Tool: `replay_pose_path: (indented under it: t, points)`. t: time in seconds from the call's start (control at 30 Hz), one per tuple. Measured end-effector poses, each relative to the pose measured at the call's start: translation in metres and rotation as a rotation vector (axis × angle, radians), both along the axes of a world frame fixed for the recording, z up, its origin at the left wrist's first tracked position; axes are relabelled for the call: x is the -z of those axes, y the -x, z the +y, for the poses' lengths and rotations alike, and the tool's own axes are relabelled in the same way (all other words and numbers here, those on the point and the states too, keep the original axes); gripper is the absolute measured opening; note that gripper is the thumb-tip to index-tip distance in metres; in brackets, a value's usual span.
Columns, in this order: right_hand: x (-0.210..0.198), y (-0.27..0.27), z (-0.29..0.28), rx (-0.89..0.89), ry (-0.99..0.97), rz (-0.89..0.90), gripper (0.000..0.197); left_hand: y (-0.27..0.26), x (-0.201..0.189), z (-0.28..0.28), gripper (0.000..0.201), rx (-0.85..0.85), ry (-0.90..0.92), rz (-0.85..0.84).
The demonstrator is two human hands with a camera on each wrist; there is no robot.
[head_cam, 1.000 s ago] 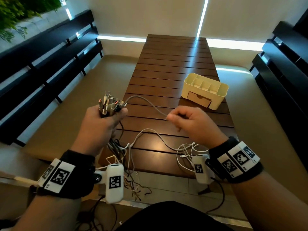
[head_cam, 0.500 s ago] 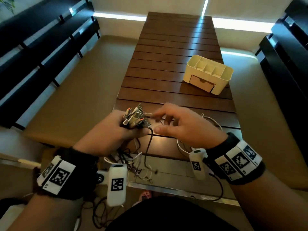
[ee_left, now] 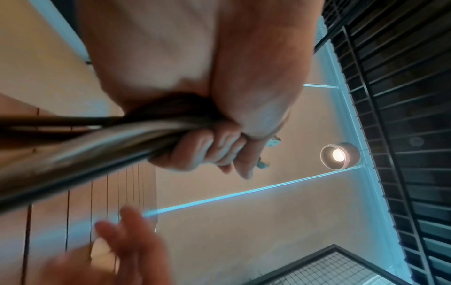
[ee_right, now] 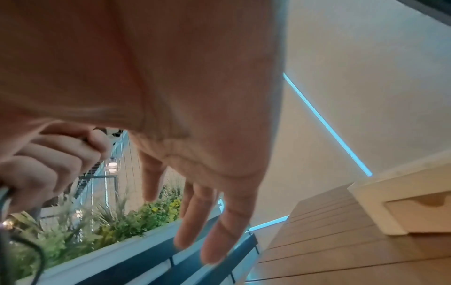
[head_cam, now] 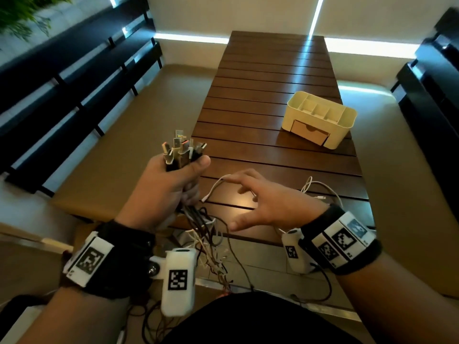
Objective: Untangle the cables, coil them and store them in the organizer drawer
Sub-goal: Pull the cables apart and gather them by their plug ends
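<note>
A: Head view first. What has the left hand (head_cam: 171, 184) got?
B: A bundle of cables (head_cam: 182, 151), fist tight round it, plugs sticking up, the loose ends trailing below the table (head_cam: 273, 78) edge.
A: And the right hand (head_cam: 268, 202)?
B: Fingers spread, holding nothing, hovering over a white cable (head_cam: 216, 186) that lies on the table. More white cable (head_cam: 320, 188) sits just right of it.
A: The organizer (head_cam: 323, 120)?
B: Far right of the table, well apart from both hands, drawer (head_cam: 309, 131) closed.
A: Left wrist view?
B: Fingers (ee_left: 209, 152) curled round the blurred cables (ee_left: 97, 142).
A: Right wrist view?
B: Open palm (ee_right: 195, 115), straight fingers (ee_right: 219, 231), nothing in them; the drawer (ee_right: 424, 214) is at right.
</note>
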State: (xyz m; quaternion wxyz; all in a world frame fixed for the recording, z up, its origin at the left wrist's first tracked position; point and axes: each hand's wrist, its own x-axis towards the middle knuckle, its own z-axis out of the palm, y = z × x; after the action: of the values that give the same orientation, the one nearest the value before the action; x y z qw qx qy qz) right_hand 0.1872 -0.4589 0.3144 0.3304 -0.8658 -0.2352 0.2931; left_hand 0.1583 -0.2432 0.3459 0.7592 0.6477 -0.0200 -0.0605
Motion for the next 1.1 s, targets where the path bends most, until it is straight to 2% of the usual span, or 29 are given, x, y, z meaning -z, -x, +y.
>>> replay_pose_path:
  t: [0.1, 0.17, 0.2, 0.27, 0.3, 0.43, 0.5, 0.63, 0.73, 0.8, 0.93, 1.0, 1.1]
  points:
    - [-0.001, 0.003, 0.018, -0.027, -0.136, -0.005, 0.105, 0.002, -0.006, -0.016, 0.021, 0.014, 0.096, -0.04]
    - [0.004, 0.008, 0.036, -0.059, -0.17, 0.015, 0.092, 0.0, -0.01, -0.023, 0.021, -0.028, 0.172, -0.052]
    - [0.009, 0.009, 0.043, -0.056, -0.196, 0.034, 0.077, -0.003, -0.01, -0.024, 0.021, -0.058, 0.204, -0.041]
    - [0.013, 0.011, 0.049, -0.049, -0.232, 0.088, 0.03, -0.007, -0.009, -0.023, 0.019, -0.097, 0.231, -0.012]
    - [0.015, 0.011, 0.05, -0.059, -0.242, 0.137, 0.014, -0.009, -0.006, -0.021, 0.018, -0.108, 0.227, 0.003]
    - [0.023, 0.015, 0.044, -0.033, -0.362, 0.445, 0.022, -0.013, 0.008, -0.018, 0.016, -0.132, 0.199, 0.08]
    - [0.031, 0.014, 0.041, 0.021, -0.403, 0.516, 0.021, -0.015, 0.015, -0.02, 0.019, -0.14, 0.191, 0.105]
    - [0.048, 0.002, 0.029, 0.011, -0.221, 0.246, 0.015, -0.02, 0.028, -0.029, 0.033, -0.141, 0.131, 0.146]
    - [0.055, -0.005, 0.012, 0.074, -0.149, 0.187, 0.042, -0.02, 0.038, -0.034, 0.029, -0.101, 0.086, 0.172]
    - [0.061, -0.008, -0.004, 0.184, -0.126, 0.129, 0.05, -0.02, 0.043, -0.035, 0.023, -0.082, 0.068, 0.178]
    - [0.078, -0.011, -0.05, 0.591, -0.014, -0.038, 0.025, -0.021, 0.049, -0.034, 0.03, -0.077, 0.061, 0.16]
    - [0.087, -0.01, -0.077, 0.643, 0.19, 0.04, 0.032, -0.021, 0.053, -0.032, 0.03, -0.083, 0.053, 0.16]
    - [0.104, 0.001, -0.102, 0.574, 0.471, 0.241, 0.044, -0.022, 0.056, -0.032, 0.026, -0.082, 0.033, 0.169]
